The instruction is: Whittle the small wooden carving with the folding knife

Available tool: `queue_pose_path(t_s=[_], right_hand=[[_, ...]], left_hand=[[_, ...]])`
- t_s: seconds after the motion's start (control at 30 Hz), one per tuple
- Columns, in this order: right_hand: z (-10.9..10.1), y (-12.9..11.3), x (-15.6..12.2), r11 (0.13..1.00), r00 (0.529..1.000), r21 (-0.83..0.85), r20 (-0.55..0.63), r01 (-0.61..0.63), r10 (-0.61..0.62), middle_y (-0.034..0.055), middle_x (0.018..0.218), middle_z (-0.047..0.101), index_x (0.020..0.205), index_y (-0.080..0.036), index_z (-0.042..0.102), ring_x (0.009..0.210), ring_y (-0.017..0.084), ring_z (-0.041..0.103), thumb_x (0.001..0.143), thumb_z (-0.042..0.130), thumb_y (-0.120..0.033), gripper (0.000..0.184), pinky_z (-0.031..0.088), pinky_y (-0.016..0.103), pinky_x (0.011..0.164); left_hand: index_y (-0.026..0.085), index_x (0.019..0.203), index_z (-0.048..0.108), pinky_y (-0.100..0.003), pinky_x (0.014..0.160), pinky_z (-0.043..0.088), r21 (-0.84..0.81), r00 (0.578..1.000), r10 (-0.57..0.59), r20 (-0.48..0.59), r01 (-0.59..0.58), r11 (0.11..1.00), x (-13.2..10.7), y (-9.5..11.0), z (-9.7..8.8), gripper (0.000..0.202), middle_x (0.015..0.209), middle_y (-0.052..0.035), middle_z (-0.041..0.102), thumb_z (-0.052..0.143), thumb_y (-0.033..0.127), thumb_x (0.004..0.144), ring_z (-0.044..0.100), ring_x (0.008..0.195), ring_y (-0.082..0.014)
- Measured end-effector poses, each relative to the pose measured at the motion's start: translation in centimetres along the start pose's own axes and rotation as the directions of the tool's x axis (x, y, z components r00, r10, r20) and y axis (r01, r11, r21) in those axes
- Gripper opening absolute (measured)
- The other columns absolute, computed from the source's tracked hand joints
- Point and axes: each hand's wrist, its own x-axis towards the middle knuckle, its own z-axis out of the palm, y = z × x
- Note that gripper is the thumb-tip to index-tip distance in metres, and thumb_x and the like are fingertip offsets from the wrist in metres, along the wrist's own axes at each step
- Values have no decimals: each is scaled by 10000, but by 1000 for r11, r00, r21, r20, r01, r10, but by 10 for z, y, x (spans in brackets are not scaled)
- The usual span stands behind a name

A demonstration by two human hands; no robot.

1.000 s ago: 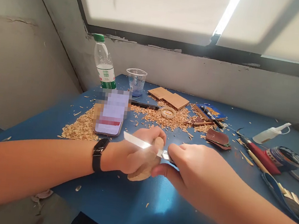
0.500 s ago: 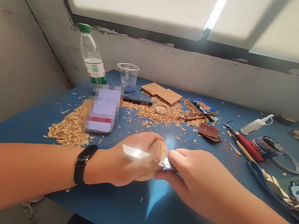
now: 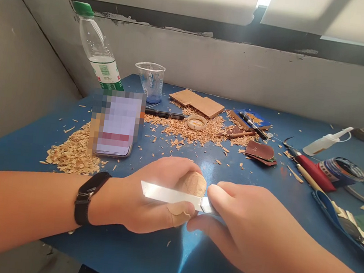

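Clamping its fingers around a rounded, pale piece of wood (image 3: pixel 197 182), the left hand (image 3: pixel 142 206) is holding it over the near middle of the blue table (image 3: pixel 141 255). Right hand (image 3: pixel 241 219) is closing tightly on the handle of a knife (image 3: pixel 170 195), most of the handle hiding inside the fist. Blade is pointing left, crossing in front of the wood and the left hand; cannot tell whether its edge is touching the wood. Black watch (image 3: pixel 88 196) is circling the left wrist. Farther right, a red-handled tool (image 3: pixel 315 172) is lying near a blue tape roll (image 3: pixel 338 171). Farther left, a heap of wood shavings (image 3: pixel 72 153) is spreading beside a phone (image 3: pixel 117 124), whose screen is showing only as a blur. Past the hands, folded brown sandpaper (image 3: pixel 260 150) is resting right of centre; more chips are surrounding a small round lid (image 3: pixel 197 122). Farther still, two flat boards (image 3: pixel 196 103) are lying overlapped, while a clear cup (image 3: pixel 149 81) and a green-capped bottle (image 3: pixel 100 46) are standing at far left.
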Motion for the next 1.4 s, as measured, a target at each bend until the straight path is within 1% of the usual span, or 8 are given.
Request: queue_pose_path(t_s=[0.13, 0.27, 0.43, 0.63, 0.8, 0.93, 1.13, 1.4], right_hand=[[2, 3, -1, 1000, 1000, 16, -27, 13, -13, -6, 720, 589, 792, -245, 556, 596, 162, 491, 1065, 448, -552, 424, 202, 341, 565], [3, 4, -2, 1000, 996, -6, -84, 19, -20, -12, 705, 579, 776, -246, 524, 575, 162, 479, 1059, 442, -609, 467, 197, 342, 554], [2, 3, 0, 999, 995, -27, -90, 31, -33, -7, 678, 575, 757, -247, 509, 565, 168, 484, 1077, 381, -625, 512, 194, 342, 547], [1, 2, 3, 997, 992, -54, -118, 45, -51, -5, 675, 584, 759, -251, 478, 551, 170, 475, 1068, 436, -555, 435, 196, 336, 535], [3, 4, 3, 991, 980, -99, -172, 85, -101, -18, 643, 572, 760, -245, 509, 526, 165, 506, 1094, 402, -517, 445, 205, 337, 515], [6, 5, 4, 973, 942, -209, -295, 102, -162, -34, 598, 520, 727, -243, 512, 486, 153, 491, 1093, 440, -463, 434, 204, 338, 495], [8, 2, 5, 955, 911, -296, -385, 30, -148, -45, 566, 471, 689, -255, 502, 449, 149, 432, 1045, 513, -431, 398, 184, 332, 478], [23, -7, 1, 942, 858, -297, -513, -154, -21, -30, 570, 444, 668, -258, 443, 479, 157, 385, 1083, 386, -401, 443, 155, 333, 532]], left_hand=[[174, 1068, 601, -365, 742, 550, -18, 1000, -12, 3, 12, 1000, -1, -3, 0, 389, 1105, -129, 742, 512, 543, 986, 701, 917, -275], [166, 1170, 627, -356, 744, 560, -75, 998, -54, -13, 53, 996, -1, -5, 1, 440, 1086, -114, 763, 483, 546, 1000, 717, 920, -268], [146, 1051, 646, -324, 645, 515, -114, 993, -118, 23, 120, 986, 3, -6, -1, 460, 865, -59, 728, 492, 574, 977, 665, 721, -203], [158, 1086, 683, -324, 654, 490, -73, 998, -55, 41, 58, 996, 9, -19, -1, 603, 903, -69, 747, 441, 699, 975, 668, 764, -222], [155, 1057, 687, -339, 701, 501, -38, 998, -49, 25, 50, 998, 9, -18, -2, 498, 923, -79, 754, 465, 593, 978, 672, 797, -228], [165, 977, 629, -307, 646, 498, -151, 1000, 10, 4, -9, 989, 8, -18, -1, 418, 778, -44, 719, 456, 542, 1024, 644, 694, -190], [154, 943, 622, -277, 578, 475, -254, 1000, -1, -3, 0, 967, 9, -20, 0, 423, 751, -50, 694, 458, 527, 1059, 620, 647, -168], [168, 870, 582, -268, 537, 448, -400, 996, -83, 23, 85, 913, 11, -15, 1, 425, 668, -44, 647, 460, 521, 1072, 577, 597, -157]])
